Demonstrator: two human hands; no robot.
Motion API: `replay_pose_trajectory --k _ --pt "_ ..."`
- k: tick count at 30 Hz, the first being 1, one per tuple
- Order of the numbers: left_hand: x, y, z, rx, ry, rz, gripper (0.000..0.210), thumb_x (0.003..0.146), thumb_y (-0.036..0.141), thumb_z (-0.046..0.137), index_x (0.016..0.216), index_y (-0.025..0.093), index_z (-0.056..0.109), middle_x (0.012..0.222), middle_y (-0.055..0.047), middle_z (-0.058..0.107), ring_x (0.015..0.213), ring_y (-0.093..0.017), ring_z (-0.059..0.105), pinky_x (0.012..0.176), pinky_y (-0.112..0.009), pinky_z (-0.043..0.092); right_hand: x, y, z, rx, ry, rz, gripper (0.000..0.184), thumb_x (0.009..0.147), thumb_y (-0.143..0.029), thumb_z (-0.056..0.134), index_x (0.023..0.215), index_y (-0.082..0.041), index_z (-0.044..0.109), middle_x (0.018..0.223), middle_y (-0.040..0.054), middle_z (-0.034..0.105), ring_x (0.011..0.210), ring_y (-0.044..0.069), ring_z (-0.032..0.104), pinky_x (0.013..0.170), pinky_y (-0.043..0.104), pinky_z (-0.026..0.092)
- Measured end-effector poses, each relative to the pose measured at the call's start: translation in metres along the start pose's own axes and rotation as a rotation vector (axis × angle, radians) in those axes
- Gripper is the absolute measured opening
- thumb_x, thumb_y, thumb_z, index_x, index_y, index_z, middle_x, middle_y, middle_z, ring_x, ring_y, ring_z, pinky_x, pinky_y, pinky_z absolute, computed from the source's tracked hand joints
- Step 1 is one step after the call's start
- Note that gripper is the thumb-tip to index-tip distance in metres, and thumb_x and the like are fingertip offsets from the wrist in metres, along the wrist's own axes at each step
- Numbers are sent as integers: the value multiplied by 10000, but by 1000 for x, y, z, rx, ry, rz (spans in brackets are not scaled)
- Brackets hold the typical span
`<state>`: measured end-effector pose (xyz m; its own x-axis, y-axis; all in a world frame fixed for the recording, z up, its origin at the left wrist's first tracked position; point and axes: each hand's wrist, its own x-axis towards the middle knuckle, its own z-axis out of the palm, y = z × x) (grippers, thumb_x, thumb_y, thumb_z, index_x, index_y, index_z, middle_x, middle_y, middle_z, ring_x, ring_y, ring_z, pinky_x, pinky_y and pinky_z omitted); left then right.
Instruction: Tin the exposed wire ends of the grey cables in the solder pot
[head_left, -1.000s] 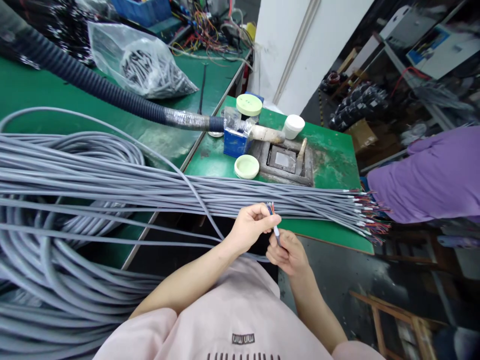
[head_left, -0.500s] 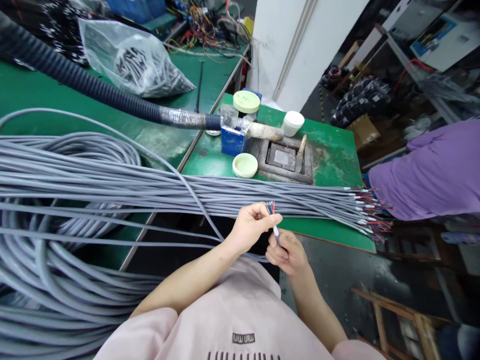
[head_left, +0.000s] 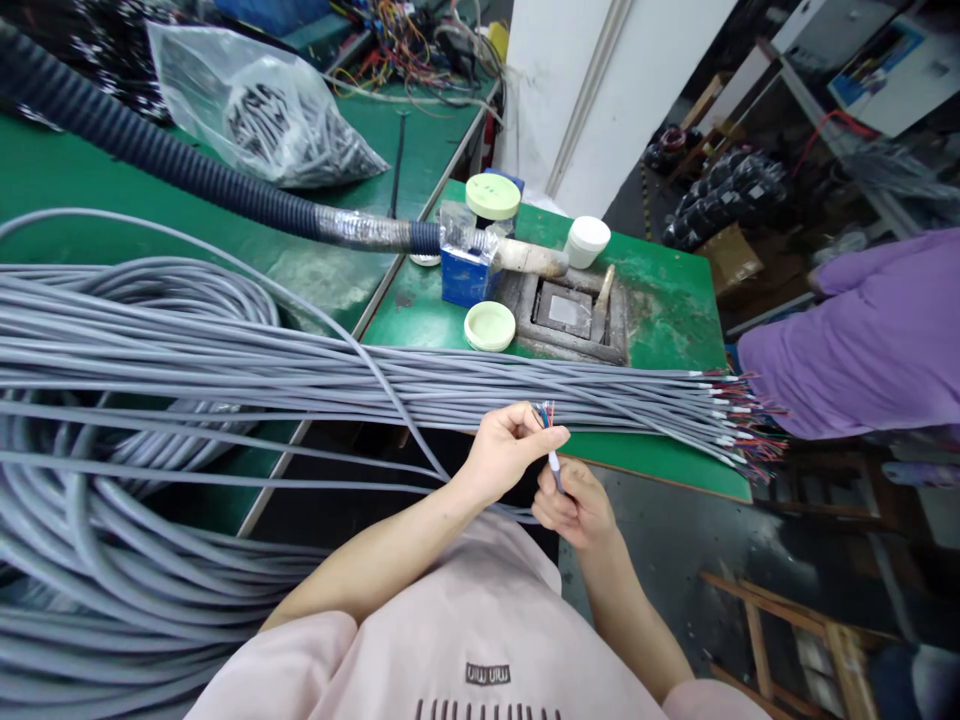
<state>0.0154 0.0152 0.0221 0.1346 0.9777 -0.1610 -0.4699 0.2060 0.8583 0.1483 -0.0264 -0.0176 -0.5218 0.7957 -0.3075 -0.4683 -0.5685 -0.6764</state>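
Observation:
My right hand [head_left: 574, 503] grips a grey cable [head_left: 557, 478] just below a white band near its end. Thin coloured wires [head_left: 547, 413] fan out of the top of that cable. Pinched around these wires, the thumb and fingers of my left hand [head_left: 510, 450] are closed. Right behind my hands, a long bundle of grey cables [head_left: 465, 385] lies across the green bench. The bundle's stripped ends [head_left: 742, 425], with white bands and reddish wires, reach the bench's right side.
Coiled grey cables [head_left: 90, 540] fill the left. A black corrugated hose [head_left: 225, 185] ends over a blue box [head_left: 465, 275], near a solder pot [head_left: 566, 312], a pale green lid [head_left: 490, 327] and a white tub [head_left: 586, 242]. A person in purple [head_left: 855, 340] is at the right.
The coloured wires in my left fingers have shifted and spread slightly, and the left fingertips moved a little to the right. My right hand keeps its hold on the cable.

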Motion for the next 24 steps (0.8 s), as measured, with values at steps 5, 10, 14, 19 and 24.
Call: replay_pose_trajectory --k 5,10,14,19,24 --pt "1 -6 -3 45 -43 -27 428 610 429 781 499 149 476 506 54 451 471 -41 377 463 -187 313 -4 -3 -2 -36 55 -22 346 742 -494 673 669 -169 582 356 -128 237 295 21 143 342 175 182" --pt "3 -6 -13 332 -169 55 280 769 409 656 658 153 651 608 -4 580 562 -95 496 557 -235 399 -54 -9 -38 -49 243 -189 314 745 -453 681 637 -175 581 357 -119 240 297 25 158 343 174 191" --pt "11 -9 -21 756 -193 401 166 827 316 617 806 177 705 727 -37 661 668 -134 547 682 -287 428 -110 9 -88 -110 732 -218 304 768 -498 619 703 -204 580 441 -68 433 349 81 388 413 243 396" --pt "29 -13 -17 1190 -191 711 189 876 300 551 966 204 686 930 -74 690 872 -201 562 752 -352 393 -137 52 -129 -751 981 138 299 643 -503 679 617 -211 616 567 40 634 530 201 603 565 350 497" --pt "48 -9 -6 1449 -155 772 253 903 291 491 1089 191 630 1069 -95 648 986 -243 517 783 -389 350 -103 52 -102 -771 659 217 347 680 -496 639 807 -176 675 684 47 689 617 192 652 656 357 529"
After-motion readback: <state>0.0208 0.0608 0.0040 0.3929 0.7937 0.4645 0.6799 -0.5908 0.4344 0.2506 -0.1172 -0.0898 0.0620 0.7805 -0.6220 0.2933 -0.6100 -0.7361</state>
